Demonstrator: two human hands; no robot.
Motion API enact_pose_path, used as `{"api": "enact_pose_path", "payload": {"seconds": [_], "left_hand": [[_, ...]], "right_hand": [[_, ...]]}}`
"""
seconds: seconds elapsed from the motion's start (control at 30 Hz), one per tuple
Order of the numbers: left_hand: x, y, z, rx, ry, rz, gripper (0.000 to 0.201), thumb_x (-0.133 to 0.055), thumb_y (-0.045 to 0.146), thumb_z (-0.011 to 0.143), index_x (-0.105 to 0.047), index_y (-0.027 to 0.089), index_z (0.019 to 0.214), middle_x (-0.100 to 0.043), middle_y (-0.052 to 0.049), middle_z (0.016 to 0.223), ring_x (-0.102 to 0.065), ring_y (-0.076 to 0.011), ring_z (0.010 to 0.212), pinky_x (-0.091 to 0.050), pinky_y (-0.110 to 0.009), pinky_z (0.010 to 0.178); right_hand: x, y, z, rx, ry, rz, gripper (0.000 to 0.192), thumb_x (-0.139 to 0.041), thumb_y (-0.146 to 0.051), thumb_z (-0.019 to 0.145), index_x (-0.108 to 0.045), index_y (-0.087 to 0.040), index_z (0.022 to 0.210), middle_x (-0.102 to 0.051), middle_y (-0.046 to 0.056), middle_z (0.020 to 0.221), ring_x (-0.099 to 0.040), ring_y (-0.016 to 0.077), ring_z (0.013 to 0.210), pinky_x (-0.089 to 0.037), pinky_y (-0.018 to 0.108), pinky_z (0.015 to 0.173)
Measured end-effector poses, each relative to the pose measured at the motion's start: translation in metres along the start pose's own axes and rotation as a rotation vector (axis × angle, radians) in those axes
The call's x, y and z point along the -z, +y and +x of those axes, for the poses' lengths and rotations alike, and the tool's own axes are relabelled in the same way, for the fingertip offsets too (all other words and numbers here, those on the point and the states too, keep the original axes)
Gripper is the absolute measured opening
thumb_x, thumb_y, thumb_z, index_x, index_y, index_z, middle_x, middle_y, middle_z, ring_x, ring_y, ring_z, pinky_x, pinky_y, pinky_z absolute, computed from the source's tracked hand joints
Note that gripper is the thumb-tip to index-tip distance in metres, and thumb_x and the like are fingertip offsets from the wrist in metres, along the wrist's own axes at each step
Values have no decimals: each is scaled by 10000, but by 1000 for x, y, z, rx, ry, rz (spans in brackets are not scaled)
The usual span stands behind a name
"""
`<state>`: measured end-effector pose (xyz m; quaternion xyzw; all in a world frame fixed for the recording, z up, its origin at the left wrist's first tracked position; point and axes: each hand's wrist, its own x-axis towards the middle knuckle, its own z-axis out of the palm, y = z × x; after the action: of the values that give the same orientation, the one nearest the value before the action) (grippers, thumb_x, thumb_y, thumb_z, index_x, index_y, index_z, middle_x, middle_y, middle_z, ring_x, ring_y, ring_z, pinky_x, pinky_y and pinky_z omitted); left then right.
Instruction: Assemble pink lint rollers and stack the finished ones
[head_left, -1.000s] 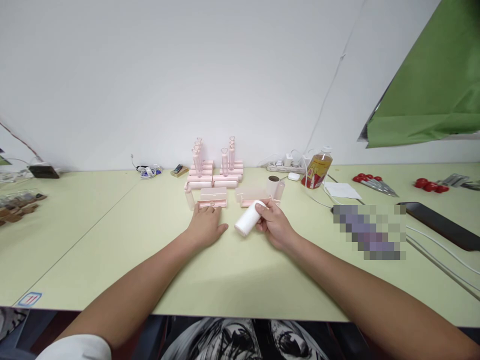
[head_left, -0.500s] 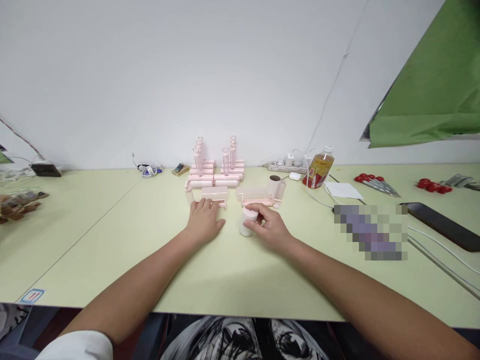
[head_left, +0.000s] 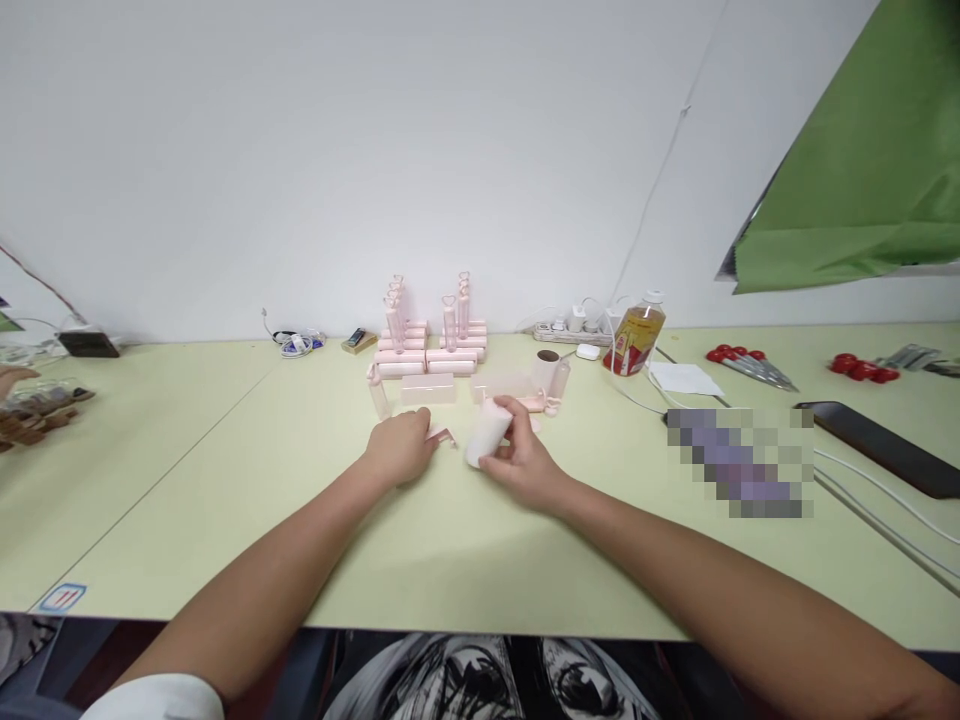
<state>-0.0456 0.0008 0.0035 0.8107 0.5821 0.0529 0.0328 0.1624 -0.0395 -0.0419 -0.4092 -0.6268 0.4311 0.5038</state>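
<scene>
My right hand [head_left: 521, 462] grips a white paper roll [head_left: 484, 433], tilted with its lower end near the pale green table [head_left: 225, 480]. My left hand [head_left: 399, 450] is closed around a small pink handle piece [head_left: 442, 436] that pokes out to its right, close to the roll. Just behind both hands lie clear pink covers [head_left: 427, 389] and a brown-cored roll [head_left: 547, 368]. Further back stands a stack of pink lint rollers [head_left: 431, 350] with heart-topped handles upright.
A drink bottle [head_left: 636, 340], power strip [head_left: 574, 332] and white cables sit at the back right. Red-handled tools [head_left: 739, 362] and a black phone [head_left: 885, 450] lie to the right. Small items sit at the far left edge, and a green cloth [head_left: 862, 190] hangs top right.
My left hand has pulled the pink handle piece out from under its cover toward me. My right hand has turned the white roll from upright to tilted and shifted it toward the left hand.
</scene>
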Motion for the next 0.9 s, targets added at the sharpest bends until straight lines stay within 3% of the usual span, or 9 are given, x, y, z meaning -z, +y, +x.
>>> {"api": "enact_pose_path", "payload": {"seconds": [0.1, 0.2, 0.33, 0.43, 0.53, 0.63, 0.73, 0.9], "left_hand": [[2, -1, -1, 67, -50, -253, 371, -395, 525, 916, -537, 189, 985, -631, -59, 700, -613, -223, 598, -408, -292, 541], [-3, 2, 0, 125, -107, -632, 364, -425, 512, 909, -510, 214, 1101, -608, -3, 626, -571, -176, 494, -399, -257, 488], [-15, 13, 2, 157, -39, -925, 310, -467, 443, 893, -501, 252, 1134, -594, 22, 656, -596, -150, 548, -424, -223, 490], [-21, 24, 1, 192, -89, -1103, 434, -439, 393, 883, -388, 305, 1305, -518, 67, 562, -547, -146, 433, -408, -219, 414], [-21, 34, -2, 165, -58, -1242, 535, -419, 345, 868, -297, 347, 1388, -437, 94, 527, -455, -125, 355, -356, -201, 353], [-15, 43, -5, 136, 25, -1343, 480, -397, 385, 885, -351, 326, 1359, -382, 87, 544, -436, -114, 390, -349, -190, 360], [-10, 48, -7, 177, 21, -1294, 442, -334, 440, 917, -402, 288, 1326, -348, 76, 526, -430, -124, 413, -352, -198, 377], [-9, 50, -9, 249, -70, -1302, 431, -264, 512, 940, -396, 302, 1292, -541, 20, 702, -513, -137, 460, -417, -245, 404]], "right_hand": [[2, -8, 3, -68, 70, 245, 829, -710, -118, 647, -283, -359, 1316, -537, 22, 1146, -566, 175, 996, -521, 303, 784], [5, -17, 5, -202, 73, 432, 856, -747, -92, 589, -310, -385, 1264, -555, -23, 1028, -601, 170, 858, -562, 344, 701], [2, -24, 1, -372, 0, 638, 721, -753, -115, 628, -376, -362, 1191, -577, -41, 936, -645, 169, 719, -587, 395, 613], [-4, -25, -3, -415, -35, 703, 621, -743, -117, 666, -390, -321, 1135, -605, -35, 913, -673, 171, 704, -591, 378, 609], [-9, -25, -7, -428, -62, 702, 635, -737, -118, 681, -356, -323, 1146, -626, -35, 915, -697, 193, 738, -595, 383, 619], [-13, -28, -9, -433, -74, 657, 707, -741, -129, 682, -318, -340, 1207, -641, -36, 906, -704, 203, 734, -597, 390, 612], [-17, -30, -11, -450, -62, 607, 772, -740, -141, 683, -275, -346, 1265, -644, -30, 897, -696, 195, 706, -597, 383, 595], [-25, -32, -13, -450, -56, 539, 844, -722, -143, 684, -228, -366, 1331, -616, -35, 898, -678, 175, 675, -599, 366, 584]]}}
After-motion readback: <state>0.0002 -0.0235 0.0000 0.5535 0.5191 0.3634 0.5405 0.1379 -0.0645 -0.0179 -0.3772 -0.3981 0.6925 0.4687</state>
